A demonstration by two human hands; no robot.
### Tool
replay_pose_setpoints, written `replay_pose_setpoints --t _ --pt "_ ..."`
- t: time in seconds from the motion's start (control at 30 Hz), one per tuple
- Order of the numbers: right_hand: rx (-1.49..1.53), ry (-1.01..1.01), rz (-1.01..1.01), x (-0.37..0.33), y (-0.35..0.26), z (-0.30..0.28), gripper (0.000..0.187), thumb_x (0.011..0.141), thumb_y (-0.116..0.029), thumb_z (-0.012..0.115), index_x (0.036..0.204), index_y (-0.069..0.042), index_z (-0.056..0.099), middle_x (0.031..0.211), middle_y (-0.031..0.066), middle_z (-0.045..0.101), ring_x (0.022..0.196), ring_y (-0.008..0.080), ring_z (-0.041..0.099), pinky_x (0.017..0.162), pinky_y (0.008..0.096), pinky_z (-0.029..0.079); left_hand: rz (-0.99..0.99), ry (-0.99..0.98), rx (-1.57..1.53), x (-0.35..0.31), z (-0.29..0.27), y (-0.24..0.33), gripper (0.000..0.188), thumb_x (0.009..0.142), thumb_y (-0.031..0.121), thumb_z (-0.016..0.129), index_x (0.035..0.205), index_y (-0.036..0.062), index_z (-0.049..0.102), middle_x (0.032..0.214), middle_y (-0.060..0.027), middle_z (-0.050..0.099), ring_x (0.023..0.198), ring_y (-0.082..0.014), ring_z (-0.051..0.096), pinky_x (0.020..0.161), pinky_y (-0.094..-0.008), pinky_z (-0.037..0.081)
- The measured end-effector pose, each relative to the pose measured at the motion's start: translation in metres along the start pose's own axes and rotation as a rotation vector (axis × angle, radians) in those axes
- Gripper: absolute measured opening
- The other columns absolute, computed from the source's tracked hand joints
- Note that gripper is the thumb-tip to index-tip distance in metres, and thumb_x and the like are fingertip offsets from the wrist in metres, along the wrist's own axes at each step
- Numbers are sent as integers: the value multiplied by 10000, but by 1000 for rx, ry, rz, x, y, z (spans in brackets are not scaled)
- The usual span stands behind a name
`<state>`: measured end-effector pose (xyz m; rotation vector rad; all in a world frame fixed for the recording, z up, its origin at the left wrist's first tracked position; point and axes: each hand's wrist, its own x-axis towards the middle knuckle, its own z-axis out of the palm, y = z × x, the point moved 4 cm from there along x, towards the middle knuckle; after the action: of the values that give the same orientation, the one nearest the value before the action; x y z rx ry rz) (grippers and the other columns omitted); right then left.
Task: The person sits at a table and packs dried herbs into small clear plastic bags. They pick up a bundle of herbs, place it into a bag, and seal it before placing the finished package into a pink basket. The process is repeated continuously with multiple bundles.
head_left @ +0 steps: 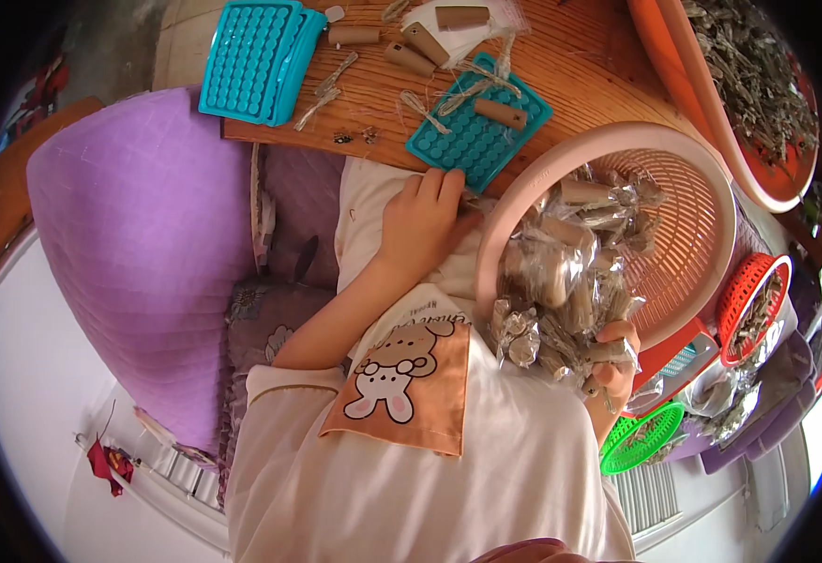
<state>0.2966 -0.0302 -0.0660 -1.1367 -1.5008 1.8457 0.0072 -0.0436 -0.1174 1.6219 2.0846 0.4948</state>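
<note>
My left hand (422, 223) is at the table's near edge, beside the corner of a teal tray (474, 131) with rows of round cups. Its fingers are curled closed; what they hold, if anything, is hidden. A pale pink plastic basket (701, 225) is on the right, against my lap. Several brown cylinders in clear plastic wrap (561, 267) are heaped at its near left side. By the near end of the heap, my right hand (616, 361) has its fingers closed round one wrapped cylinder. A bare brown cylinder with a small hole (499, 114) lies on the teal tray.
Stacked teal trays (251, 61) overhang the wooden table (354, 122) at its left corner. Loose brown cylinders (409, 58) and twine loops (328, 91) lie between the trays. An orange tub (673, 56) of dry stalks, a red basket (731, 314) and a green basket (641, 441) stand right.
</note>
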Motion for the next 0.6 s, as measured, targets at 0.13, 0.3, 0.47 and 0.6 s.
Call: replay_pose_setpoints --t 0.13,0.3,0.47,0.6 --pt "-53 10 84 -2 -1 -4 537 613 -439 685 885 -5 524 801 94 516 691 160 463 613 293 350 110 113 -84 0 -3 -5 428 608 79 700 988 39 508 852 -107 543 775 -259 536 655 -362 443" --pt "164 560 -5 14 25 -40 869 672 -490 693 1292 -10 317 1098 148 522 754 171 528 714 305 430 -133 65 -770 -9 -56 -4 417 690 33 627 1071 -1 460 954 -172 500 809 -240 541 674 -300 447" --pt "-73 372 108 43 -60 -28 893 745 -520 611 1386 -70 181 1163 156 515 586 79 522 469 189 420 418 103 -624 -2 -82 62 470 696 -4 604 1139 23 448 986 -160 453 706 -206 525 590 -264 450" --pt "-233 389 201 24 -72 -44 770 791 -452 601 1352 -51 259 1060 103 550 724 82 525 603 185 425 728 -331 -239 3 -62 118 503 646 176 705 1124 198 548 1206 -67 405 1103 -242 402 887 -457 349"
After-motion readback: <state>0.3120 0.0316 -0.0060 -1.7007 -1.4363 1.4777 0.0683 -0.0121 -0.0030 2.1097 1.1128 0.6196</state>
